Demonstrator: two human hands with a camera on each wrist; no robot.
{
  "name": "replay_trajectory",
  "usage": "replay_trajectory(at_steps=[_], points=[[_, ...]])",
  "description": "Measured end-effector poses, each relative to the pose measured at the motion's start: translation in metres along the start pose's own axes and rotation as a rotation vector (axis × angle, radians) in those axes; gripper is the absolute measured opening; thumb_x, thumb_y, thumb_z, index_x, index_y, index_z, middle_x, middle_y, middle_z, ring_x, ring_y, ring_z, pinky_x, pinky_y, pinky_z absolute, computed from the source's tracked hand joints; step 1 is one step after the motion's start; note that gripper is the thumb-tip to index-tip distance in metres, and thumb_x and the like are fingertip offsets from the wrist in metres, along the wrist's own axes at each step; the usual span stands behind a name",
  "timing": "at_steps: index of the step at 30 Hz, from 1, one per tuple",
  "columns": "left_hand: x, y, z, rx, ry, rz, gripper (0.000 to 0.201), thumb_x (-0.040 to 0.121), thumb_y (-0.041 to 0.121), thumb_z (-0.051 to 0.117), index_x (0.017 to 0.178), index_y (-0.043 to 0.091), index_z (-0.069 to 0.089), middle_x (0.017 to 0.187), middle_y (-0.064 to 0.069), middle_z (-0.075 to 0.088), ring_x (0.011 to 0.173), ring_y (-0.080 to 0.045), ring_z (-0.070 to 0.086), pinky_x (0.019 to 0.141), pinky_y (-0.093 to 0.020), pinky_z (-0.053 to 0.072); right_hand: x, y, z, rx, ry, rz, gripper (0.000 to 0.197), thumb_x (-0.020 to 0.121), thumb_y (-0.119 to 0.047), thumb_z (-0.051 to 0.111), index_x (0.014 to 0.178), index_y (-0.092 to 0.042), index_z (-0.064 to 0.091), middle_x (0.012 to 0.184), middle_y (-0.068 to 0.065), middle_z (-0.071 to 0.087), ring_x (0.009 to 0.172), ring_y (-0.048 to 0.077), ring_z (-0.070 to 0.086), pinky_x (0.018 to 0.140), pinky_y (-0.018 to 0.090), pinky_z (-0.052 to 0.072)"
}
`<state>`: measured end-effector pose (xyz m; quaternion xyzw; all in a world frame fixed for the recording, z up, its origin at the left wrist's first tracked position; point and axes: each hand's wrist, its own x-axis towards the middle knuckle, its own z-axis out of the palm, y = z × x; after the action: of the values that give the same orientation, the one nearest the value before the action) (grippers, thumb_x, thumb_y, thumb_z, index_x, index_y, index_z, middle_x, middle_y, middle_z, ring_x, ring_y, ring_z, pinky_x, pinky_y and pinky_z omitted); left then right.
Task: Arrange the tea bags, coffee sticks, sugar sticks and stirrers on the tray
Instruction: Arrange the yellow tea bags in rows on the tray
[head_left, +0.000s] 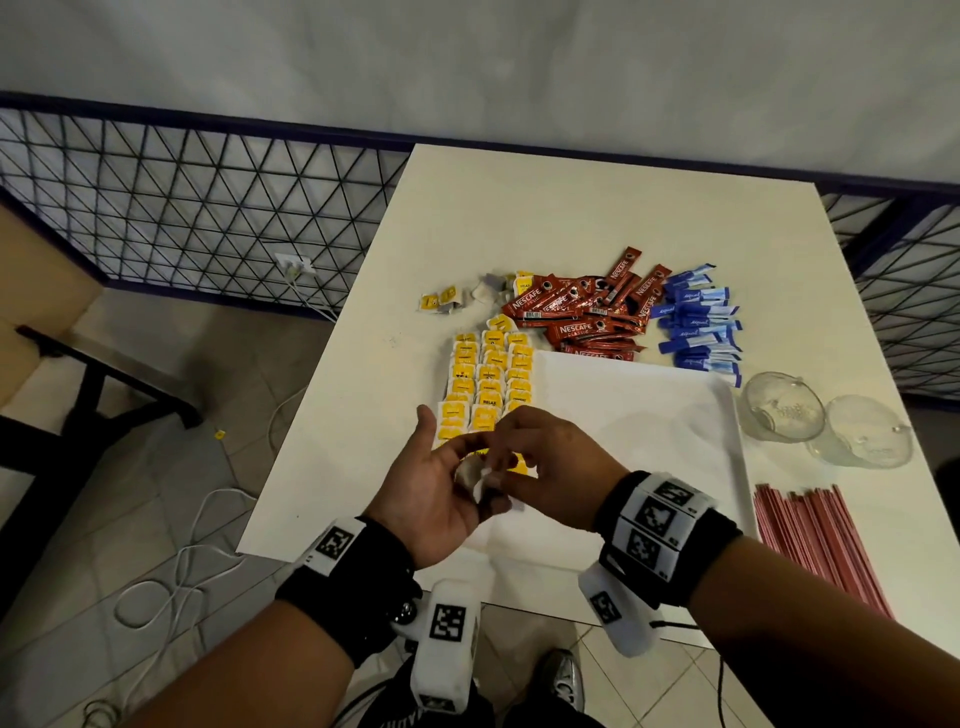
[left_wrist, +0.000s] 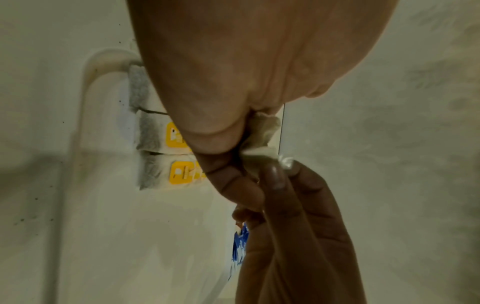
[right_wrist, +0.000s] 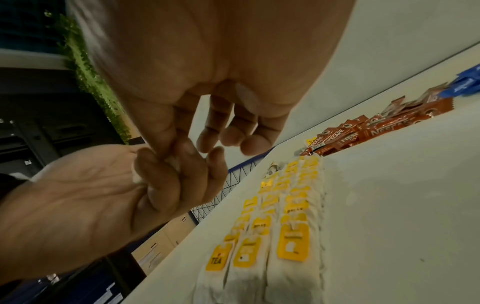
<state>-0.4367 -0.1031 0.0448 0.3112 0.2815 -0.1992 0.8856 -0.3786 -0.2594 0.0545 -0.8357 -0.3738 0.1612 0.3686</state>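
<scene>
Both hands meet above the near-left corner of the white tray (head_left: 649, 426). My left hand (head_left: 441, 483) lies palm up with its fingers curled round a loose tea bag (head_left: 475, 480). My right hand (head_left: 519, 467) pinches the same tea bag (right_wrist: 174, 164) with thumb and forefinger. Rows of yellow-tagged tea bags (head_left: 488, 384) lie in three columns along the tray's left side. Beyond the tray sit a pile of red coffee sticks (head_left: 587, 312) and blue sugar sticks (head_left: 698, 322). Red stirrers (head_left: 815, 540) lie right of the tray.
Two glass cups (head_left: 784, 410) lie on their sides at the tray's right edge. A few loose tea bags (head_left: 441, 301) rest on the table at the far left. A wire fence and cables on the floor lie left of the table.
</scene>
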Motion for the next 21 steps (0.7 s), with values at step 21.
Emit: replay_trajectory(at_steps=[21], points=[[0.01, -0.002, -0.026, 1.283, 0.193, 0.341, 0.01, 0.089, 0.021, 0.066, 0.08, 0.023, 0.071, 0.068, 0.013, 0.068, 0.066, -0.001, 0.061, 0.068, -0.022, 0.046, -0.001, 0.013, 0.005, 0.048, -0.054, 0.449, 0.01, 0.093, -0.031, 0.056, 0.087, -0.024, 0.06, 0.075, -0.005, 0.063, 0.073, 0.015, 0.059, 0.074, 0.029, 0.047]])
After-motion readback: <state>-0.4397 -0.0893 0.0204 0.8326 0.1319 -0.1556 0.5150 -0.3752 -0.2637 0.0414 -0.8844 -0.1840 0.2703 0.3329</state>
